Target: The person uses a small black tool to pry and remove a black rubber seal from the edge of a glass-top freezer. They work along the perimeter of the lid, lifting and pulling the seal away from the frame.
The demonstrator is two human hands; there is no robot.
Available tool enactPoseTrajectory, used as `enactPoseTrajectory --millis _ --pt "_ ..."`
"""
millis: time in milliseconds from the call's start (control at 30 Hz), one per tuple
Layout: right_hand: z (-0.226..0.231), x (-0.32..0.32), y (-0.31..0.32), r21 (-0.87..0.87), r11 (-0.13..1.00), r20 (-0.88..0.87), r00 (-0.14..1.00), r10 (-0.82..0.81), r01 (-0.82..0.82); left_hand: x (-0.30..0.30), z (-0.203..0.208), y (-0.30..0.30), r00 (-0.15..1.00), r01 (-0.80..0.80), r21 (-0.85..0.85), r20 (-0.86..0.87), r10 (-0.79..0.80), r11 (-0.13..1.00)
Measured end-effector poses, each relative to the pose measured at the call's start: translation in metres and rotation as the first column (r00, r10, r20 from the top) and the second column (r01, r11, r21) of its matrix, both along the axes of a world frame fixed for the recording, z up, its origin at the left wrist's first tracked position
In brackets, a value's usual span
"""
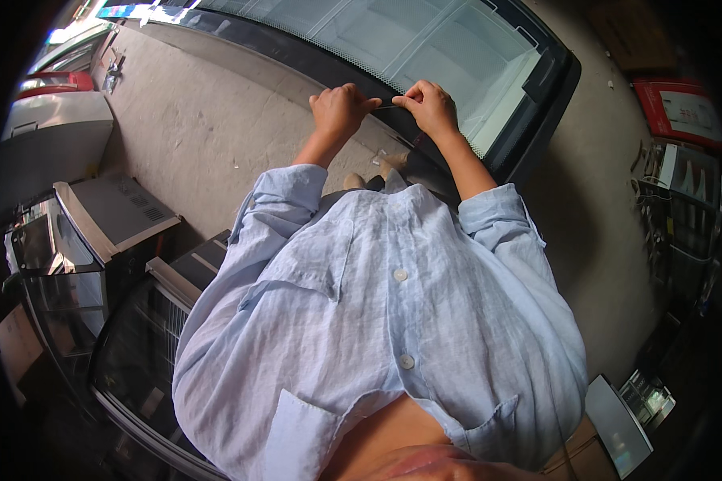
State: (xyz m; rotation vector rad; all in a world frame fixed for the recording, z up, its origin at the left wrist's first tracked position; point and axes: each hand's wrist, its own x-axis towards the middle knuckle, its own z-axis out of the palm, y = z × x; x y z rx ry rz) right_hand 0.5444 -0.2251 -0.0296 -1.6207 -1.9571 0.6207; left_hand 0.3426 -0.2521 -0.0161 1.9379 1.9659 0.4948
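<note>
Honestly, looks mid-job to me — fingers on the left hand (339,112) and right hand (433,111) are pinching a thin strand (387,107) between them, by the near edge of the glass-topped case (560,76), and I can't see it fastened to anything yet. Through the glass there's a pale interior with divider-like lines — can't make out any contents.

1. Thin strand (386,107): slight sheen; too fine to tell material.
2. Glass lid (361,28): smooth, glossy, dotted band along its near edge.
3. Black frame (567,76): plastic look, smooth, mild sheen at the near-right corner.
4. Floor (208,104): concrete look, matt, rough.
5. Shirt (321,337): woven cloth, matt, creased; buttons (400,275) smooth, plastic look.
6. Grey unit (120,210), floor's left edge: painted metal look, satin.
</note>
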Motion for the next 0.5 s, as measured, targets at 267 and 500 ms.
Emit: enactPoseTrajectory --millis 267,500 --pt "0.003 0.053 -0.014 -0.263 0.963 -0.153 0.982 -0.111 0.068 0.036 0.011 -0.004 0.984 0.134 -0.035 0.126 -0.128 0.990" --pt "0.006 0.053 -0.025 -0.192 0.968 -0.044 0.983 -0.176 0.164 0.050 -0.003 -0.006 0.988 0.151 0.059 0.032 -0.153 0.987"
